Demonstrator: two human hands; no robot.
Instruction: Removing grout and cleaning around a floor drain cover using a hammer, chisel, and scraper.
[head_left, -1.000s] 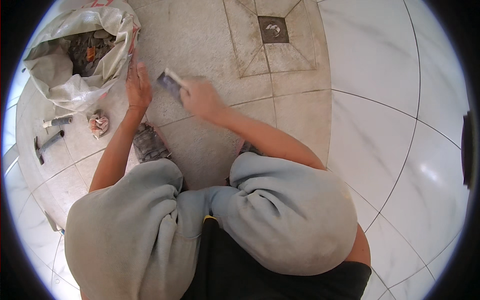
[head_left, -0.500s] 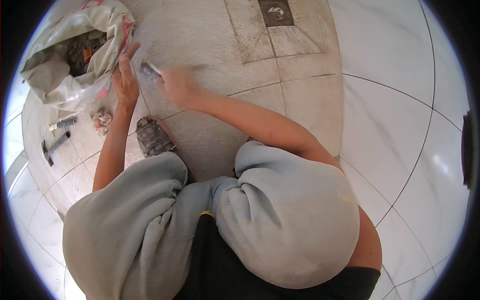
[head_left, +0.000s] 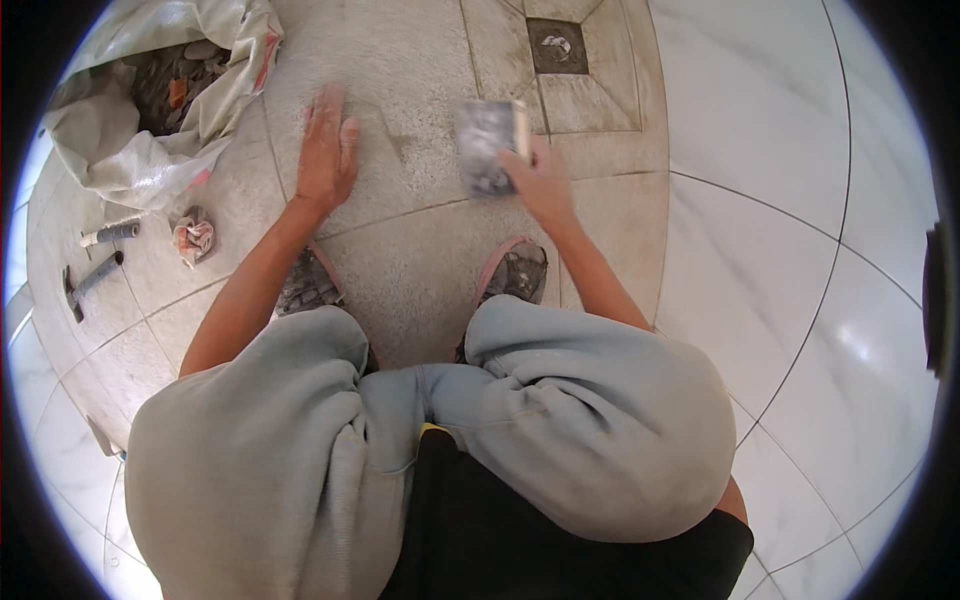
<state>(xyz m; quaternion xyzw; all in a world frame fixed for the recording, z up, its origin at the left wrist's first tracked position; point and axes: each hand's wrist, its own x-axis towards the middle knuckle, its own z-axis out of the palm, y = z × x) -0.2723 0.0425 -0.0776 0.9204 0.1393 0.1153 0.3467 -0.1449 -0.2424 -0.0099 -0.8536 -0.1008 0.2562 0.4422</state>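
My right hand (head_left: 542, 185) grips a flat grey rectangular piece (head_left: 486, 150) by its right edge. Its broad face, smeared with pale dust, is turned up and blurred by motion; I cannot make out its exact kind. Over the dusty beige floor tiles (head_left: 420, 245), my left hand (head_left: 328, 155) is stretched out flat with nothing in it, its fingertips whitened by dust. Whether the palm touches the floor I cannot tell. To its left stands a whitish sack (head_left: 110, 175) with its mouth wide, holding rubble (head_left: 165, 100) and an orange fragment.
A hammer (head_left: 85, 285), a tool with a pale and dark handle (head_left: 110, 234) and a crumpled wrapper (head_left: 193, 236) lie left of my left forearm. A square floor drain (head_left: 557, 46) sits at the far side. Glossy white tiles (head_left: 760, 250) border the right. My sandalled feet stand between my arms.
My right hand has swung right with the flat piece, from near the sack toward the drain. My left hand has left the sack's side and moved right over the tiles.
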